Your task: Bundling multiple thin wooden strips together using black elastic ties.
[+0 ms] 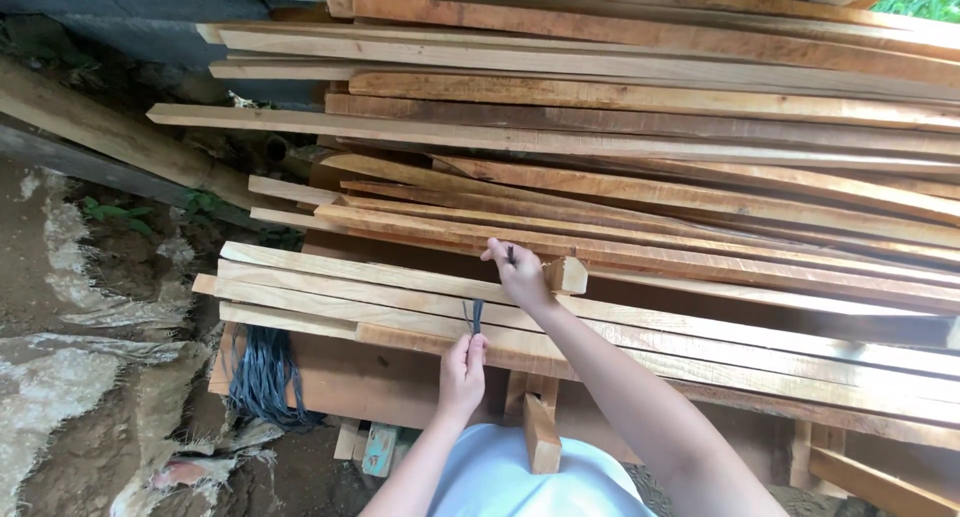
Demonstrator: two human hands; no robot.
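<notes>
A bundle of pale wooden slats point(330, 287) lies across a wooden support in front of me. My left hand point(462, 369) pinches the near end of a dark plastic strap point(476, 315) at the bundle's front edge. My right hand point(520, 273) reaches over the slats and grips the strap's other end on the far side, beside a small upright wooden block point(567, 275). The strap's middle part is hidden under the slats.
A large stack of long reddish-brown planks point(650, 127) fills the back and right. A bunch of dark blue straps point(262, 375) hangs at the bundle's left end. Muddy ground with plastic sheeting point(70, 377) is on the left; wood offcuts point(541, 435) stand below.
</notes>
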